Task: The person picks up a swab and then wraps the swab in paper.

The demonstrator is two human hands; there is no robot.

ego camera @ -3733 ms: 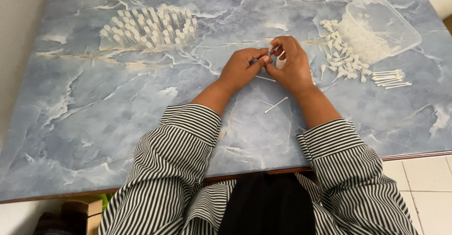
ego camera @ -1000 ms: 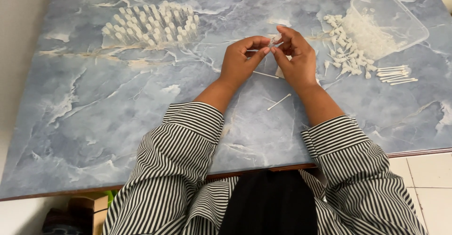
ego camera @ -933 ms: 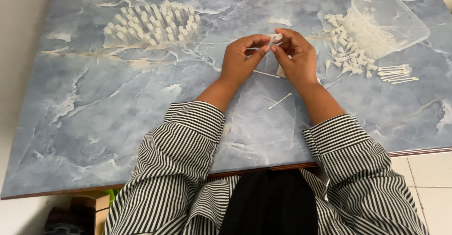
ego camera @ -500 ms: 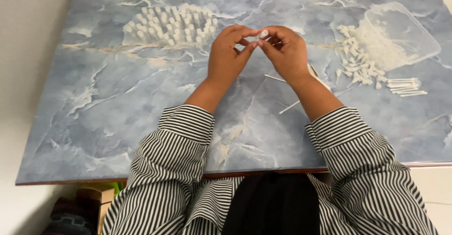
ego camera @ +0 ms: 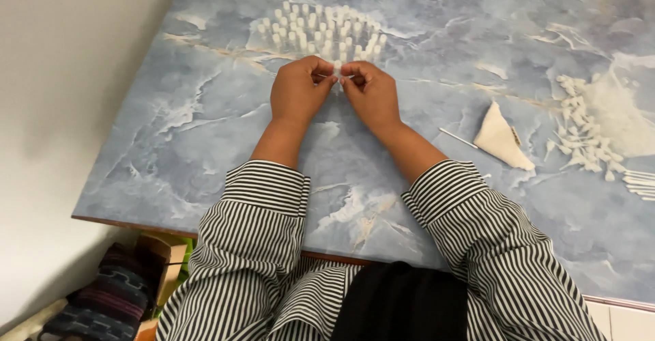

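My left hand [ego camera: 297, 94] and my right hand [ego camera: 371, 94] meet fingertip to fingertip over the blue marbled table [ego camera: 205, 143]. Between them they pinch a small white cap on a thin white stick [ego camera: 336, 72]. Just beyond the fingers stands a cluster of several upright small white caps [ego camera: 321, 30]. Both forearms wear striped sleeves.
A folded white cloth [ego camera: 501, 139] lies right of my right arm with a thin stick [ego camera: 457, 137] beside it. A pile of loose white pieces [ego camera: 587, 133] and a few sticks [ego camera: 640, 182] sit at the right edge. A wall runs along the left.
Both hands have moved left and away from me, toward the cluster of upright caps, still holding the small piece. The view shifted left, and the white cloth now shows.
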